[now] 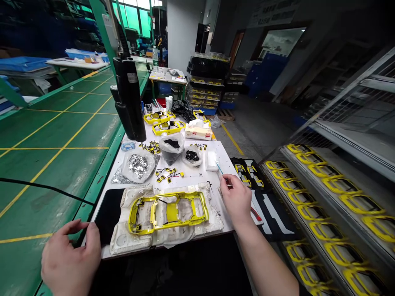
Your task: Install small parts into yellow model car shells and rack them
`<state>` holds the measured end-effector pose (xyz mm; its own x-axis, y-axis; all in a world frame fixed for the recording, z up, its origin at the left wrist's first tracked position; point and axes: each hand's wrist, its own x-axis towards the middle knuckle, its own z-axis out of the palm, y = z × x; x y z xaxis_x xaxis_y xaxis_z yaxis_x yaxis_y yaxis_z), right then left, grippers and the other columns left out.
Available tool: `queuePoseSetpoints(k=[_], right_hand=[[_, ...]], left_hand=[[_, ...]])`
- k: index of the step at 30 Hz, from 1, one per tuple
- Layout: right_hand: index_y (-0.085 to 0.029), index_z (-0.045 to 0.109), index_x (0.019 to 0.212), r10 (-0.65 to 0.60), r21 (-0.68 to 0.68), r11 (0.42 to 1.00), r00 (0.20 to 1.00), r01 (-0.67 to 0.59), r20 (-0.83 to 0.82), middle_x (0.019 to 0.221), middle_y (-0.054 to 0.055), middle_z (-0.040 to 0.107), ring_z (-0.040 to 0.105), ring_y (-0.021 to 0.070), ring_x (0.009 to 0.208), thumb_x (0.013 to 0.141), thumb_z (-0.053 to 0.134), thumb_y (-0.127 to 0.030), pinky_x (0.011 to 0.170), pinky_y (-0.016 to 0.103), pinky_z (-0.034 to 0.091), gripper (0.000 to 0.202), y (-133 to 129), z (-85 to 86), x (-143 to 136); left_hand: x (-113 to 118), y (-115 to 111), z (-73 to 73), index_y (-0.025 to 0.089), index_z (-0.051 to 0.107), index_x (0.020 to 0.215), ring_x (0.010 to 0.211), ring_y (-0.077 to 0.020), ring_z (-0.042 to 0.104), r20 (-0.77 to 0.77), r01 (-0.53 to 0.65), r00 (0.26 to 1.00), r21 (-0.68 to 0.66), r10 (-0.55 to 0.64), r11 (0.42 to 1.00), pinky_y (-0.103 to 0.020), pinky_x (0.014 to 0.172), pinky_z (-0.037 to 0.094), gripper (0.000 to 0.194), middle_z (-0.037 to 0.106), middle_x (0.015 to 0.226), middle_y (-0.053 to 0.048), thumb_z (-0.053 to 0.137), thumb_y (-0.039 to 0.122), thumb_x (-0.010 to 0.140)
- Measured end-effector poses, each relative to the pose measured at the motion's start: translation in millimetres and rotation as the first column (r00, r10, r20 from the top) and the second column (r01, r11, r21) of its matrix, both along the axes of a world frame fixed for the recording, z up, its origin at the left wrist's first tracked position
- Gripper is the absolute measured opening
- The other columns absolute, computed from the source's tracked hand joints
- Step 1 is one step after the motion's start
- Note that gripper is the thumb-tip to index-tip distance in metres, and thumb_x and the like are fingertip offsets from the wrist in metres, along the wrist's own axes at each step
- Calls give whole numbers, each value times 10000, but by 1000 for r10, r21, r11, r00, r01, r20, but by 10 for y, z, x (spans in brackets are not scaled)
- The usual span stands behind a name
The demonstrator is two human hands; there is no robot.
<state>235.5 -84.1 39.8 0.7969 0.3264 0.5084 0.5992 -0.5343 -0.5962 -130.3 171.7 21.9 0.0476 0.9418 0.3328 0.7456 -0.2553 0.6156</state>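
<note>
A yellow model car body shell (173, 211) lies on a worn white foam cradle (123, 240) at the table's front. At the table's left front corner is my left hand (72, 255), its fingers curled but apart, with nothing between them. My right hand (236, 197), at the right of the cradle, pinches a thin blue stick (219, 167) whose tip points at a small white block (211, 160). Beyond the shell lie small yellow-and-black parts on sprues (168, 174), a bag of silvery pieces (138, 165) and two bags of black pieces (191, 156).
A black power tool (129, 98) hangs over the table's left side. Red-handled pliers (255, 213) lie beside my right forearm. A tissue box (198, 131) and more yellow shells (168, 126) stand farther back. Racks of shells (321, 209) line the right; a green conveyor (61, 164) runs left.
</note>
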Motion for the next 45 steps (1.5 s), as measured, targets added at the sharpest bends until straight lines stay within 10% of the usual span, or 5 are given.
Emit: queuePoseSetpoints(k=[18,27,36,45], right_hand=[[-250,658,1555,-136,-90,990,916,110,-378,1293,122,838,831,345,1058,887,801,-731,913,477,617,836,-388,102,-398],[-221,816,1215,-137,-337,938,977,74,-166,1028,85,810,742,293,857,1007,612,-731,829,445,562,587,-683,140,-459],[-194,816,1200,-22,-628,774,989,-76,-147,1212,155,787,719,382,1137,1064,583,-456,992,506,540,377,-679,92,-366],[-230,775,1063,-47,-675,735,987,-69,-153,1169,136,786,727,391,1154,1088,583,-444,916,499,526,288,-727,22,-445]], left_hand=[[-104,-15,112,215,732,1235,1064,-244,747,235,18,972,-37,-8,999,-370,988,599,385,790,1171,-75,690,518,1002],[120,175,572,273,777,1068,883,-222,707,66,232,972,-92,-226,968,-339,889,577,264,796,1052,-14,675,511,1014],[1340,1122,857,226,842,1029,1088,-307,743,-579,621,516,-254,-631,742,-371,952,572,234,817,1185,-108,631,327,1029],[1775,1176,680,162,779,1092,1164,-268,746,-716,578,321,-370,-619,727,-500,1074,621,268,789,1176,-88,769,429,1081]])
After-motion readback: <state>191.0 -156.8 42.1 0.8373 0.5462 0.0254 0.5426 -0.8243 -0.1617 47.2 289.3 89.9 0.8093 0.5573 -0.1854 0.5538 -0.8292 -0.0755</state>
